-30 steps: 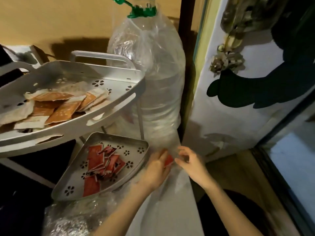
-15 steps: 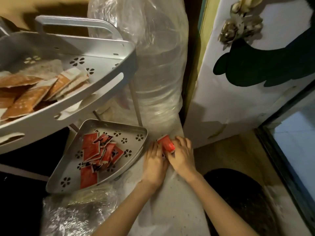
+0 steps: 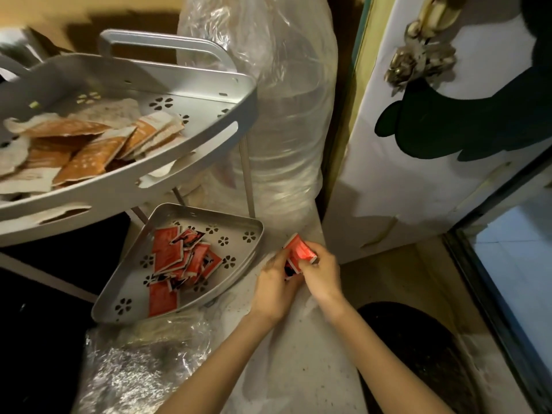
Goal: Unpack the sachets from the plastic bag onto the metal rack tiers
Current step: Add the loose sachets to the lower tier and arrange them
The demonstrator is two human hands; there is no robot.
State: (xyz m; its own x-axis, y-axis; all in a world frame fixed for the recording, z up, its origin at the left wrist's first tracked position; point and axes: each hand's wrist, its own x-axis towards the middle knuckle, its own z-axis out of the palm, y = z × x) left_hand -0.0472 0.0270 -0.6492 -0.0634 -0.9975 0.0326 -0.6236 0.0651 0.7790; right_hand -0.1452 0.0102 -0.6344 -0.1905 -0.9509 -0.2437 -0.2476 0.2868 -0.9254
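Note:
My left hand point(image 3: 276, 283) and my right hand point(image 3: 321, 271) meet just right of the lower tier point(image 3: 239, 227) of the grey metal rack, both closed on a small bunch of red sachets point(image 3: 300, 249). The bunch sits over a clear plastic bag point(image 3: 298, 354) spread on the pale surface. Several red sachets point(image 3: 174, 258) lie piled in the lower tier. The upper tier point(image 3: 191, 162) holds several orange and white sachets point(image 3: 86, 153).
A big water bottle wrapped in clear plastic point(image 3: 277, 100) stands behind the rack. Crumpled plastic point(image 3: 134, 369) lies in front of the lower tier. A white door with a dark shape point(image 3: 448, 130) is on the right, a dark round mat point(image 3: 418, 354) below it.
My hands have come together from apart and now both grip the red sachets, lifted out of the plastic. The view has tilted downward.

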